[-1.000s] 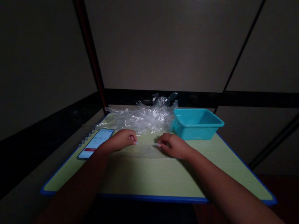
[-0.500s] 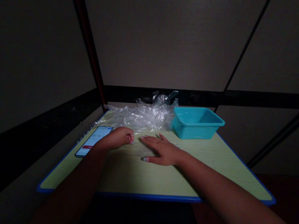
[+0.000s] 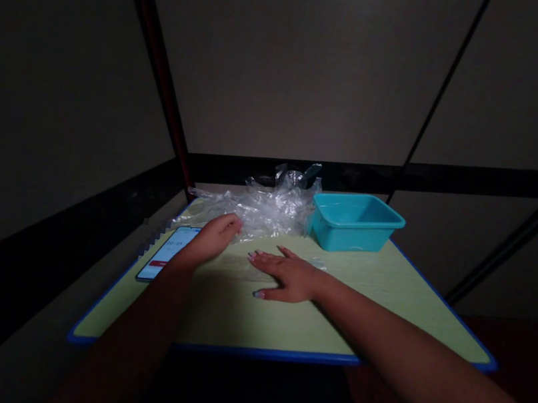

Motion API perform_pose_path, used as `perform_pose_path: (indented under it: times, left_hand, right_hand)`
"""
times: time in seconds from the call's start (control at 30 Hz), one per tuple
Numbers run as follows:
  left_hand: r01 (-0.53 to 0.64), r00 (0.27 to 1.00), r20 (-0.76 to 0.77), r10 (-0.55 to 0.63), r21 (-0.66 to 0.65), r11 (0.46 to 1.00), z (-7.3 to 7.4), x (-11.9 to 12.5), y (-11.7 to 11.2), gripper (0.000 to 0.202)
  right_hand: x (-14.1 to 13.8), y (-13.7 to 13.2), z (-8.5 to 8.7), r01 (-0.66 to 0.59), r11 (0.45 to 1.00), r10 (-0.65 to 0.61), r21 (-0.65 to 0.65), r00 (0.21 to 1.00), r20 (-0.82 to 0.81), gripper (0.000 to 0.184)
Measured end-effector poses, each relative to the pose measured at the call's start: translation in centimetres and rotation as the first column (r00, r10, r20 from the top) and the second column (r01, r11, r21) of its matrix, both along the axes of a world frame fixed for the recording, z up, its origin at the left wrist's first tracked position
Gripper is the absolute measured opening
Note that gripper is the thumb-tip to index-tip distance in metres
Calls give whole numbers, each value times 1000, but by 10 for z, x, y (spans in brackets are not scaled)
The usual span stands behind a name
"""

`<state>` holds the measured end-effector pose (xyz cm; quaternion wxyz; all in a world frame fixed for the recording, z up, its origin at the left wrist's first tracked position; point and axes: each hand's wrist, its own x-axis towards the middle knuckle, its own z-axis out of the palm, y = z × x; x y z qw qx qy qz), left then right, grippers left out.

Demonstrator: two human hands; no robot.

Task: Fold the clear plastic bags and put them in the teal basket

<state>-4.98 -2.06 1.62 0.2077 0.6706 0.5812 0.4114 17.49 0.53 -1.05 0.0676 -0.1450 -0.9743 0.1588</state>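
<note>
My right hand (image 3: 288, 277) lies flat, fingers spread, on a thin clear plastic bag (image 3: 234, 265) that lies on the light green table (image 3: 332, 319). My left hand (image 3: 210, 238) is lifted a little off the table with its fingers stretched toward the near edge of a crumpled pile of clear plastic bags (image 3: 257, 210). Nothing shows in its fingers. The light is dim and the flat bag's outline is faint.
A teal plastic bin (image 3: 354, 222) stands at the back right beside the pile. A phone (image 3: 167, 252) with a lit screen lies at the table's left edge, just left of my left wrist. Dark wall panels close in behind the blue-edged table.
My right hand went from a pinch on the bag to lying flat on it. My left hand let go of its pinch, opened and moved up toward the pile.
</note>
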Motion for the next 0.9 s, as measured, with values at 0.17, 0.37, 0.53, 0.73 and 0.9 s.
perform_pose_path:
  times: [0.17, 0.37, 0.53, 0.73, 0.9]
  left_hand:
    - [194, 817, 556, -154, -12, 981, -2, 27, -1, 60]
    - [271, 914, 350, -204, -154, 950, -14, 52, -4, 70]
    - [307, 933, 288, -215, -324, 895, -23, 51, 1, 77]
    - [325, 895, 412, -173, -333, 885, -23, 48, 2, 76]
    - [303, 908, 390, -150, -368, 879, -22, 48, 3, 77]
  right_hand:
    - [-1, 1, -1, -9, 1000, 9, -5, 1000, 11, 81]
    - [-1, 0, -2, -2, 1000, 2, -3, 1000, 21, 83]
    - [3, 4, 2, 40, 998, -38, 41, 998, -50, 79]
    - [7, 10, 2, 202, 975, -197, 90, 979, -61, 68]
    - [2, 8, 0, 180, 980, -182, 84, 983, 16, 67]
